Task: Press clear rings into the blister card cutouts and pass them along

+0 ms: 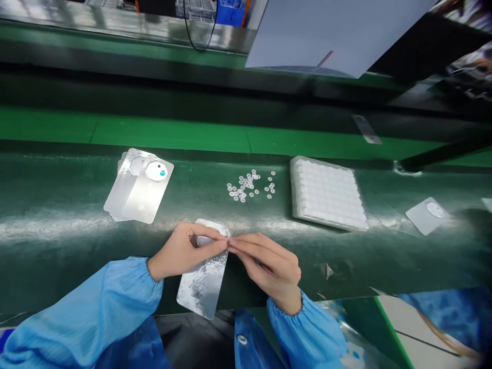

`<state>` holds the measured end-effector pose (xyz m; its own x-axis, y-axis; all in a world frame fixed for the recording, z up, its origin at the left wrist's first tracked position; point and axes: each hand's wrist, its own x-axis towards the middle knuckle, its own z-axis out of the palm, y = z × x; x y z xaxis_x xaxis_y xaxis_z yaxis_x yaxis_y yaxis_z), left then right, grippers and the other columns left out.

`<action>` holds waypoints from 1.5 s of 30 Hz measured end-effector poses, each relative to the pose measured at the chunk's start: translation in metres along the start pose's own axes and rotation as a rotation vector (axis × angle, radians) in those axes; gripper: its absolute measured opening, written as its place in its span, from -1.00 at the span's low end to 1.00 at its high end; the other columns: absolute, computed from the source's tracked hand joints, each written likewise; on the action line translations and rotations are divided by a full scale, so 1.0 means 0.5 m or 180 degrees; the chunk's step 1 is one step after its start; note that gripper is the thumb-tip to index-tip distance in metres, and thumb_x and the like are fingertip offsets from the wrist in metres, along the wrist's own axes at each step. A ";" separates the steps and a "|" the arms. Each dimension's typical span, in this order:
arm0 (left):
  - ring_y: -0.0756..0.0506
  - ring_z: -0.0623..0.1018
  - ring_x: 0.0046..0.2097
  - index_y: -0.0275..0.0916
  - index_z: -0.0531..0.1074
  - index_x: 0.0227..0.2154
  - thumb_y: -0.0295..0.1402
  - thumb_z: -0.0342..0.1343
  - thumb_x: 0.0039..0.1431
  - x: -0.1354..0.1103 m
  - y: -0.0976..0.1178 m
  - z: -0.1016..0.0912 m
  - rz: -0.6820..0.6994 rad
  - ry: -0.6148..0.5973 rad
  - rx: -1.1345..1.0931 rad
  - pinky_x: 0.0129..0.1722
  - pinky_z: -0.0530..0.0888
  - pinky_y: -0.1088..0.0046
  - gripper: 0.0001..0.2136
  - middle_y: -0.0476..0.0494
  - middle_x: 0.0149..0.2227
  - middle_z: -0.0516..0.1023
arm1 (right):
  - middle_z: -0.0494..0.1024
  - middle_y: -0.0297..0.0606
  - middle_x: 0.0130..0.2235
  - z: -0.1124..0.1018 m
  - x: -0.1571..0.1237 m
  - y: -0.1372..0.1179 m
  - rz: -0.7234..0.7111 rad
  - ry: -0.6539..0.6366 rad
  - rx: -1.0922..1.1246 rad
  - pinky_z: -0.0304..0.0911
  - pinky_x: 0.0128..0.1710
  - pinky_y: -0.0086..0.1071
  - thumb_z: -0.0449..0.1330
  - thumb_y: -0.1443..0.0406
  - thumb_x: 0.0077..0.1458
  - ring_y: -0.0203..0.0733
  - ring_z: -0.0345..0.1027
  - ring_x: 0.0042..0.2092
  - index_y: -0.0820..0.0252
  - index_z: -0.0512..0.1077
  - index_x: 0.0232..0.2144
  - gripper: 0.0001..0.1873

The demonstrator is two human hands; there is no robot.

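Note:
A shiny silver plate, shaped like a phone back cover point(203, 287), lies at the bench's near edge beneath my hands. My left hand point(188, 251) is closed in a pinch over the plate's upper part. My right hand point(269, 261) is pinched too, its fingertips meeting those of my left hand at the plate's right edge. Whatever sits between the fingertips is hidden or too small to name. Beyond my hands, several small translucent rings point(246, 185) lie scattered. To the left, a fanned stack of similar covers point(144, 197) shows a round window near the top.
A clear tray point(330, 195) with rows of white pieces stands right of the rings. Another cover point(426, 215) lies farther right on the green bench point(57, 189). A white board point(330, 36) hangs over the far side. A blue sleeve point(453, 312) of another person shows at lower right.

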<state>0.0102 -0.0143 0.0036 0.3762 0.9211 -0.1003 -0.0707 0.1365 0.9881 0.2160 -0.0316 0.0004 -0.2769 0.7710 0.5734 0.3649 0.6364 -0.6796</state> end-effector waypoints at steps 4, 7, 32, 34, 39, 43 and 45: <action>-0.12 0.67 -0.26 -0.28 0.70 -0.34 -0.30 0.33 0.19 0.001 -0.001 -0.003 -0.0083 0.0125 0.0056 -0.27 0.58 0.47 -0.86 -0.16 -0.31 0.74 | 0.65 -0.22 -0.28 0.008 0.001 -0.011 0.0879 0.0151 0.0300 0.50 -0.44 -0.32 0.32 0.39 0.23 -0.19 0.53 -0.40 0.06 0.65 -0.21 -0.86; -0.11 0.67 -0.24 -0.27 0.70 -0.31 -0.31 0.31 0.22 -0.001 -0.001 -0.004 0.0019 0.0002 0.0231 -0.26 0.57 0.47 -0.86 -0.15 -0.28 0.74 | 0.63 -0.20 -0.29 0.006 0.005 -0.016 0.1176 -0.0059 0.0458 0.45 -0.48 -0.37 0.27 0.34 0.28 -0.22 0.49 -0.42 0.10 0.63 -0.23 -0.88; -0.12 0.71 -0.18 -0.18 0.71 -0.25 -0.48 0.35 0.16 -0.007 -0.008 0.007 0.0527 0.0377 0.0505 -0.18 0.64 0.46 -0.88 -0.11 -0.21 0.75 | 0.33 -0.41 -0.61 0.005 0.033 -0.031 0.2834 -0.0546 0.1426 0.00 -0.64 -0.48 0.35 -0.04 0.15 -0.40 0.09 -0.61 0.25 0.55 -0.41 -0.56; -0.12 0.71 -0.18 -0.19 0.71 -0.24 -0.45 0.36 0.16 -0.008 -0.008 0.007 0.0533 0.0384 0.0488 -0.15 0.64 0.45 -0.88 -0.11 -0.21 0.75 | 0.32 -0.42 -0.61 0.006 0.035 -0.033 0.2741 -0.0519 0.1397 0.00 -0.63 -0.47 0.34 -0.03 0.16 -0.40 0.09 -0.61 0.24 0.55 -0.42 -0.58; -0.12 0.70 -0.18 -0.21 0.70 -0.20 -0.36 0.34 0.19 -0.011 -0.008 0.006 0.0518 0.0298 0.0563 -0.11 0.62 0.41 -0.86 -0.13 -0.22 0.74 | 0.31 -0.44 -0.61 0.005 0.039 -0.041 0.2586 -0.0457 0.1234 0.06 -0.60 -0.46 0.34 0.01 0.18 -0.38 0.10 -0.59 0.22 0.54 -0.42 -0.62; -0.14 0.69 -0.13 -0.23 0.67 -0.18 -0.41 0.28 0.20 -0.010 -0.007 0.005 0.0541 0.0371 0.0567 -0.10 0.61 0.39 -0.85 -0.16 -0.18 0.73 | 0.36 -0.40 -0.59 0.004 0.035 -0.044 0.2569 -0.0451 0.1157 0.12 -0.59 -0.47 0.32 0.04 0.19 -0.38 0.13 -0.58 0.22 0.54 -0.41 -0.64; -0.16 0.68 -0.06 -0.23 0.65 -0.12 -0.47 0.25 0.17 -0.010 -0.006 0.002 0.0643 0.0423 0.0641 -0.05 0.59 0.36 -0.78 -0.18 -0.10 0.71 | 0.45 -0.34 -0.55 0.006 0.033 -0.046 0.2566 -0.0434 0.1079 0.18 -0.56 -0.46 0.31 0.04 0.19 -0.35 0.21 -0.55 0.21 0.55 -0.41 -0.65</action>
<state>0.0095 -0.0198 0.0013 0.2484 0.9636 0.0992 0.0577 -0.1169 0.9915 0.2003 -0.0333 0.0238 -0.1606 0.9698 -0.1834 0.2178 -0.1464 -0.9650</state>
